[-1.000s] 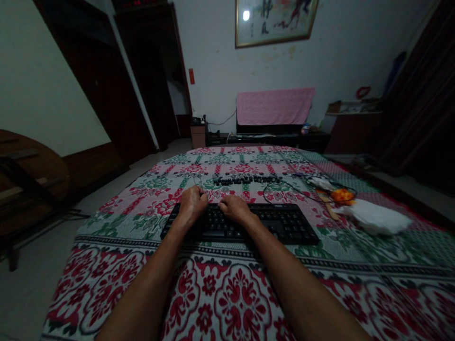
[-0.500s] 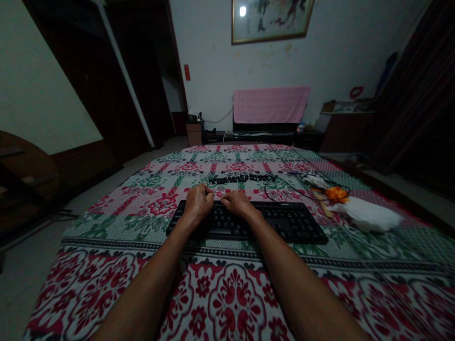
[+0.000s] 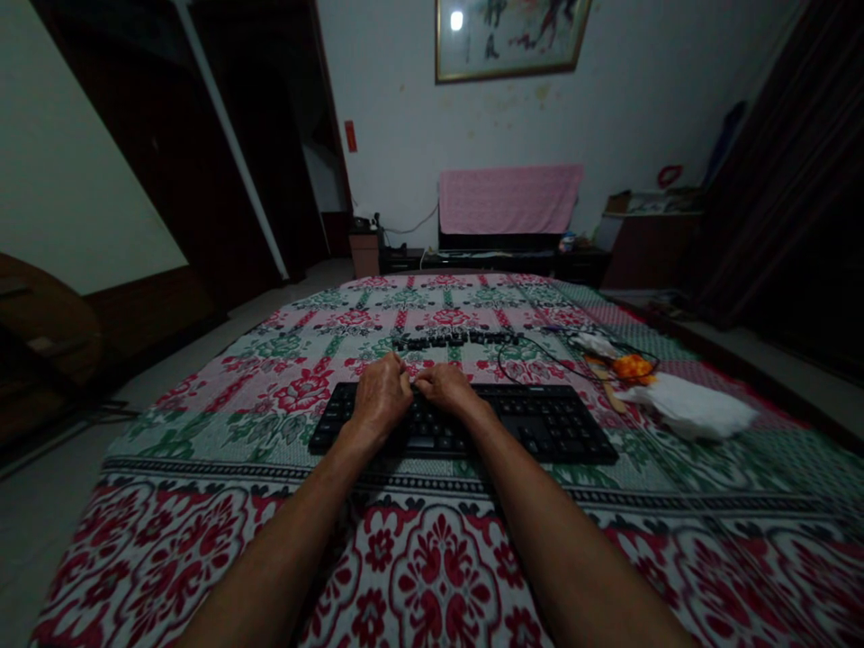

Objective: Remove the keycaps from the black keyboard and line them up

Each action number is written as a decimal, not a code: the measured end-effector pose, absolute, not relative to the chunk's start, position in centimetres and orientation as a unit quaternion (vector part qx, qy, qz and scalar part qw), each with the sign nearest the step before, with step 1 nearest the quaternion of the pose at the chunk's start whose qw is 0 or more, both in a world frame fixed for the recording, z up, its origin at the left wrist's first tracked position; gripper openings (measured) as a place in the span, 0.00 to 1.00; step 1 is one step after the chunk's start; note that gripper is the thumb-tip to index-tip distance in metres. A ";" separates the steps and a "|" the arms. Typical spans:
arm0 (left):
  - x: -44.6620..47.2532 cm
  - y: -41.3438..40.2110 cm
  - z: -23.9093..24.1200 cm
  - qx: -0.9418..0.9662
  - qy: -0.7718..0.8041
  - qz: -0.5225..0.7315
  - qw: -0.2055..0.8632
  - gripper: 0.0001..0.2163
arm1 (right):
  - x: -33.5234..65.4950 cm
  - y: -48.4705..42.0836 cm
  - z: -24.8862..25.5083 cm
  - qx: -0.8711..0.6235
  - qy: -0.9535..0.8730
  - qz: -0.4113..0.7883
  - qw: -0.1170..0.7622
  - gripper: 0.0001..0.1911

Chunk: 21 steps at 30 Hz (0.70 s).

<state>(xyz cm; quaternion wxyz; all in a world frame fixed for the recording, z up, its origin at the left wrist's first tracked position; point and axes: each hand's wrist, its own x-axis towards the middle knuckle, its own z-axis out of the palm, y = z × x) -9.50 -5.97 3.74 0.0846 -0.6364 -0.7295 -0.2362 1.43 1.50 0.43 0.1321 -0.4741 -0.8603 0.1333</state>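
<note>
A black computer keyboard lies across the patterned cloth. Over its left half my left hand is closed, fingers curled in and thumb towards the right. My right hand is closed just beside it, its fingertips pointing left and almost meeting the left thumb near the keyboard's back edge. Whatever the fingers pinch, if anything, is hidden or too small to make out. Behind the hands, several loose black keycaps are set out in an uneven row.
The flowered cloth covers the whole table. To the right are a black cable, an orange item, a flat wooden stick and crumpled white tissue or plastic. A pink towel hangs by the far wall.
My left hand has shifted slightly right over the keyboard, closer to my right hand. My right hand stays in nearly the same place. The whole view has drifted a little.
</note>
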 end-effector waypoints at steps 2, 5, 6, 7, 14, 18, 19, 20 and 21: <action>-9.0 -6.2 3.7 -0.638 -0.731 -0.227 0.085 0.08 | 1.4 1.5 0.5 -0.475 -0.860 0.134 0.128 0.14; -9.0 -6.2 3.7 -0.645 -0.725 -0.225 0.086 0.09 | 1.5 1.5 0.5 -0.473 -0.861 0.138 0.129 0.14; -9.2 -6.1 3.8 -0.647 -0.722 -0.231 0.082 0.09 | 1.5 1.5 0.5 -0.471 -0.861 0.137 0.132 0.14; -9.6 -5.9 3.8 -0.637 -0.726 -0.247 0.073 0.08 | 1.5 1.5 0.5 -0.469 -0.862 0.135 0.135 0.13; -11.7 -5.0 3.9 -0.602 -0.740 -0.300 0.006 0.08 | 1.6 1.3 0.6 -0.469 -0.861 0.136 0.139 0.13; -12.5 -4.2 3.3 -0.579 -0.748 -0.323 -0.036 0.08 | 1.6 1.1 0.7 -0.474 -0.858 0.137 0.140 0.13; -12.7 -3.9 3.2 -0.576 -0.750 -0.322 -0.041 0.08 | 1.6 1.1 0.7 -0.476 -0.857 0.139 0.138 0.13; -12.8 -3.5 3.3 -0.576 -0.753 -0.314 -0.045 0.08 | 1.6 1.1 0.7 -0.478 -0.856 0.140 0.135 0.13; -12.9 -3.2 3.5 -0.581 -0.755 -0.299 -0.051 0.08 | 1.6 1.1 0.7 -0.479 -0.856 0.141 0.134 0.13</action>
